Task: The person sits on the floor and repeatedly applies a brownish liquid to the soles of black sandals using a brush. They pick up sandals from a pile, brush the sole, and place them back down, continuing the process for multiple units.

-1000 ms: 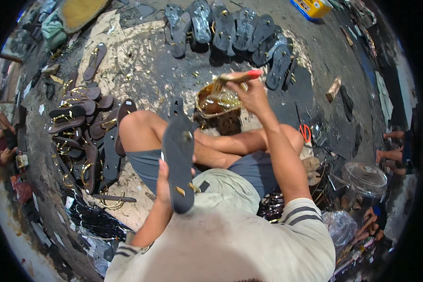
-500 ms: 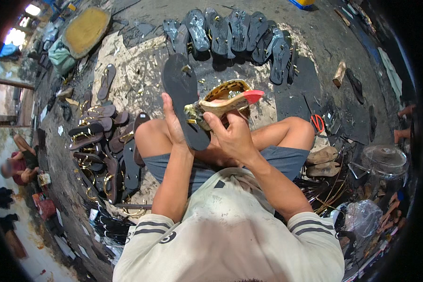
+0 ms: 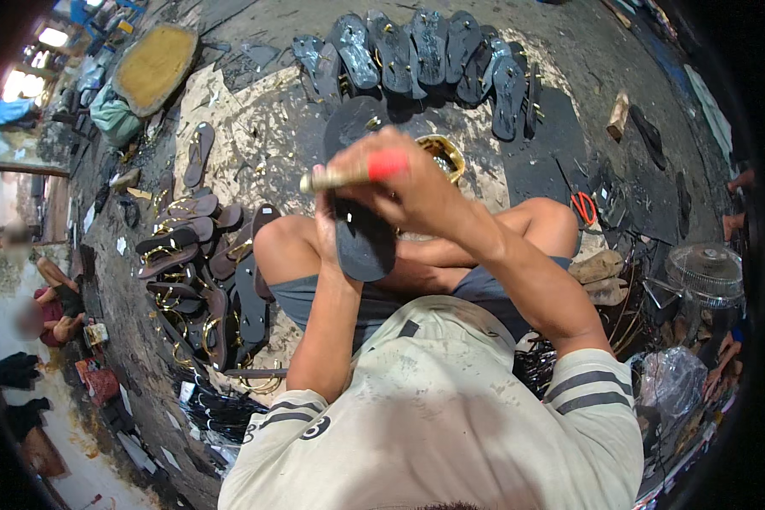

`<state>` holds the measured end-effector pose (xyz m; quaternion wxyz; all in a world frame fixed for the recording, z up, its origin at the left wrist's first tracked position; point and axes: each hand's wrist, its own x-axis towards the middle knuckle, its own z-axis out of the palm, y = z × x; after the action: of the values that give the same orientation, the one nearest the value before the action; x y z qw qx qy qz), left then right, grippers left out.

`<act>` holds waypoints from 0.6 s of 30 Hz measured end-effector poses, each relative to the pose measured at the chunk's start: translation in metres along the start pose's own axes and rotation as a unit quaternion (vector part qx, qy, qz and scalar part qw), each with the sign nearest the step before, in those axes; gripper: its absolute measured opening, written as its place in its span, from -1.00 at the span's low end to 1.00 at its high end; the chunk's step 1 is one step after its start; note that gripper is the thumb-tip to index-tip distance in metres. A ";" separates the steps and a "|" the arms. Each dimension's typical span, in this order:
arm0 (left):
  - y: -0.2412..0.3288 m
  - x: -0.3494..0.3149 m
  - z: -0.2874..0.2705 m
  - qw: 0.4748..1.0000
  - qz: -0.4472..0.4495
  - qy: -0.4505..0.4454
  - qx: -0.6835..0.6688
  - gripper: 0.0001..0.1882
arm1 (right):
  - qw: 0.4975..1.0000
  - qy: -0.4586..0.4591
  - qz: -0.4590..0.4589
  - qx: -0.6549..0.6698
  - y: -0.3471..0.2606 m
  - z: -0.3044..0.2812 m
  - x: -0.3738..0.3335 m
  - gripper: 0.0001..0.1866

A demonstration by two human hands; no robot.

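Observation:
My left hand (image 3: 325, 229) grips a black flip-flop sole (image 3: 367, 242) along its left edge, with the fingers mostly hidden behind it. The sole is held upright above my crossed legs, and small gold strap ends show on its face. My right hand (image 3: 412, 187) is closed around a brush (image 3: 388, 164) with a red-ended handle, across the middle of the sole. Motion blurs the hand and brush. I cannot tell whether the bristles touch the sole. Just beyond my right hand stands an open yellowish pot (image 3: 456, 160), partly covered by that hand.
Several black soles (image 3: 391, 55) with a wet shine stand in an arc ahead. Finished sandals (image 3: 217, 314) with gold straps pile up at left. Red-handled scissors (image 3: 584, 208), wooden foot forms (image 3: 599, 276) and a fan (image 3: 704, 274) lie at right. Another person (image 3: 57, 310) sits far left.
My right hand has moved the brush from over the pot leftward onto the area of the sole. The sole has shifted slightly right in my left hand.

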<state>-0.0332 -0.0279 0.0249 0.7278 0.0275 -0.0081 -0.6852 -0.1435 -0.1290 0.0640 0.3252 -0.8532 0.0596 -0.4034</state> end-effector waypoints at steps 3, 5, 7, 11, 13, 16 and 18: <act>0.034 0.001 -0.010 0.991 -0.005 0.021 0.130 -0.34 | 0.987 -0.038 -0.005 0.153 -0.035 0.010 -0.023 -0.79; 0.032 0.004 -0.010 0.997 -0.028 0.068 -0.003 -0.35 | 0.991 -0.102 -0.025 0.083 -0.020 0.003 -0.018 -0.83; 0.002 -0.003 0.022 0.996 0.021 0.084 0.032 -0.37 | 0.998 -0.054 -0.008 -0.009 0.012 -0.003 0.007 -0.84; 0.025 0.001 0.016 0.988 -0.011 0.078 0.136 -0.40 | 0.980 0.046 0.090 0.173 -0.017 -0.001 -0.026 -0.77; 0.040 0.012 -0.010 0.983 0.055 0.093 0.150 -0.36 | 0.976 0.018 0.158 0.147 -0.021 0.014 -0.074 -0.71; 0.036 0.060 -0.039 0.929 0.063 0.199 0.307 -0.39 | 0.972 -0.043 0.197 0.121 -0.032 -0.006 -0.092 -0.74; 0.060 0.119 -0.075 0.919 0.132 0.151 0.339 -0.33 | 0.947 0.140 0.239 0.164 -0.045 -0.017 -0.078 -0.77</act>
<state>0.0378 -0.1413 -0.0503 0.7516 0.3742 -0.1335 -0.5266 -0.2154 -0.0737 0.0483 0.5361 -0.6837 0.2398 -0.4332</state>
